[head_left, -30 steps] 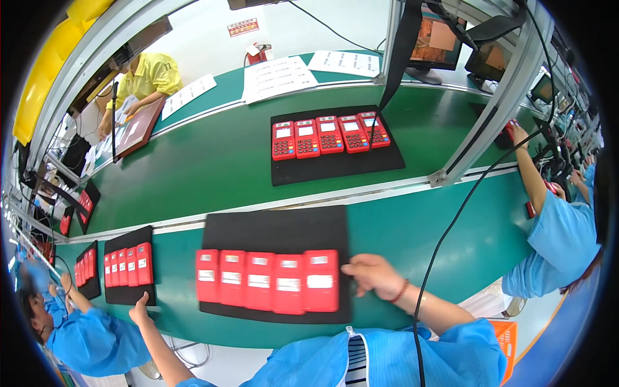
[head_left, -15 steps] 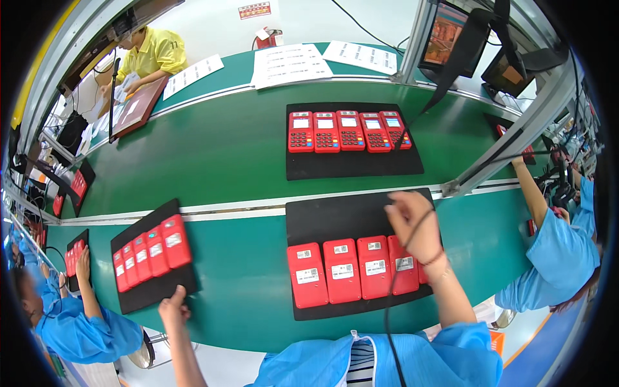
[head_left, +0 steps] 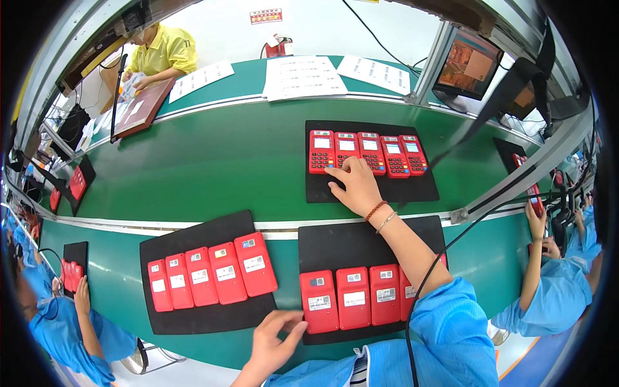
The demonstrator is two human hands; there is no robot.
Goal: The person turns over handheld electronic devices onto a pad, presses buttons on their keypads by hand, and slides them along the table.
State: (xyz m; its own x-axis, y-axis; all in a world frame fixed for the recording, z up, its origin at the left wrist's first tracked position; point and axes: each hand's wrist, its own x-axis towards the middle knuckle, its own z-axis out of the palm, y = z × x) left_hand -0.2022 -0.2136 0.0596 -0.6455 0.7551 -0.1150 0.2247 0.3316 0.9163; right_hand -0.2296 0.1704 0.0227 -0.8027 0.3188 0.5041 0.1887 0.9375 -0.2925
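Observation:
My right hand [head_left: 356,188] reaches over to the far black mat [head_left: 370,193], fingers spread, fingertips at the keypads of the two leftmost red card terminals [head_left: 322,152]. Several such terminals stand there in a row, screens up. Down in front, my left hand [head_left: 276,340] is curved, thumb and forefinger apart, beside the lower left corner of a face-down red terminal [head_left: 319,302]. Whether it touches is unclear. That terminal leads a row on the near mat [head_left: 335,242], partly hidden by my right forearm. Left of it, another mat [head_left: 193,237] bears several face-down terminals [head_left: 225,272] with labels.
A metal post [head_left: 509,177] and a dangling black cable [head_left: 419,303] stand at my right. White sheets [head_left: 304,79] lie on the back ledge. Co-workers in blue [head_left: 561,290] sit on either side; a person in yellow [head_left: 169,51] works beyond the belt [head_left: 193,155].
My right hand has gone from the near mat to the terminals on the far mat. My left hand has moved right, and the left mat now lies closer to the near mat, turned somewhat.

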